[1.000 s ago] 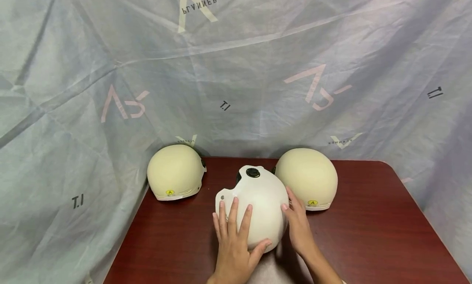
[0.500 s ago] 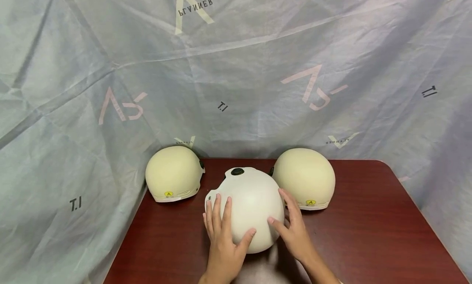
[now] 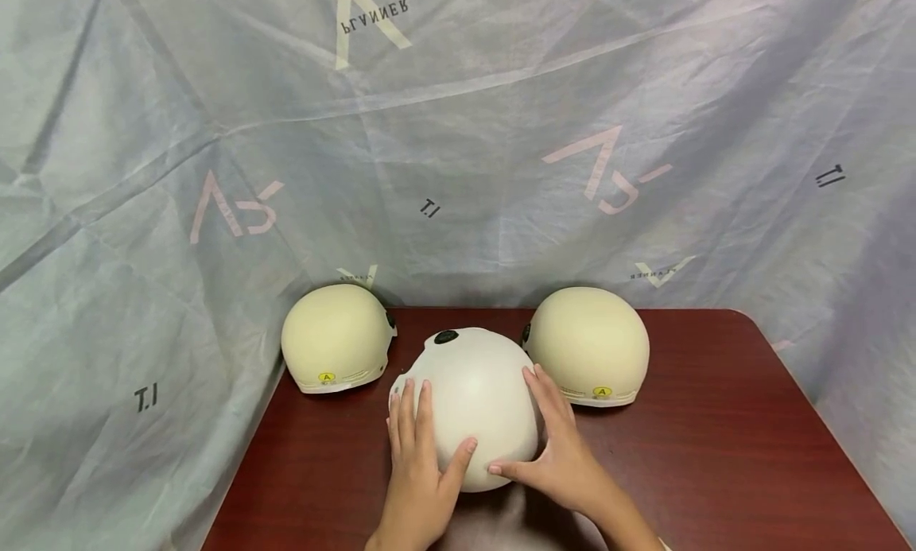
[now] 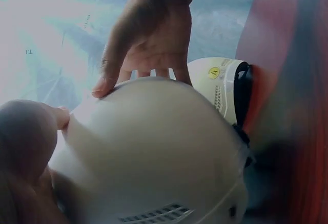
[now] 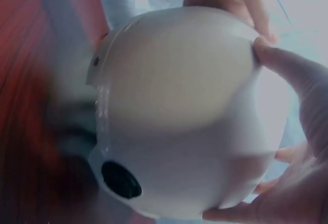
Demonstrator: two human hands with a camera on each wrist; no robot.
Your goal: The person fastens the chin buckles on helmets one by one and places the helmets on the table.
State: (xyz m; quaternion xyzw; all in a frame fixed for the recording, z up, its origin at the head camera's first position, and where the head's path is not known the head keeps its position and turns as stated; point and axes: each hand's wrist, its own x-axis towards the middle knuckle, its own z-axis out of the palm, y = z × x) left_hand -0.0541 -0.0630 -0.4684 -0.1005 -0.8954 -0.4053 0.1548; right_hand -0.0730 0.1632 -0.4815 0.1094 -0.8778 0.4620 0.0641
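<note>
Between both hands stands a white helmet (image 3: 479, 408) at the table's near middle. Its black round side knob (image 3: 446, 337) faces the far left; the right wrist view also shows the knob (image 5: 121, 179). My left hand (image 3: 415, 479) lies on the helmet's left side, fingers straight and slightly spread, thumb apart. On the opposite side, my right hand (image 3: 561, 455) touches the shell with extended fingers and a thumb stretched toward the near side. From the left wrist, the smooth shell (image 4: 154, 137) fills the middle. The helmet's underside is hidden.
A cream helmet (image 3: 336, 336) with a yellow sticker stands at the table's back left. Another cream helmet (image 3: 590, 344) stands right behind the handled one. Printed grey cloth (image 3: 465, 137) hangs behind the dark red table (image 3: 716, 424).
The white helmet has turned and shifted left between my hands, its black knob moving left. My left hand has moved left; my right thumb has slid left and toward the near side.
</note>
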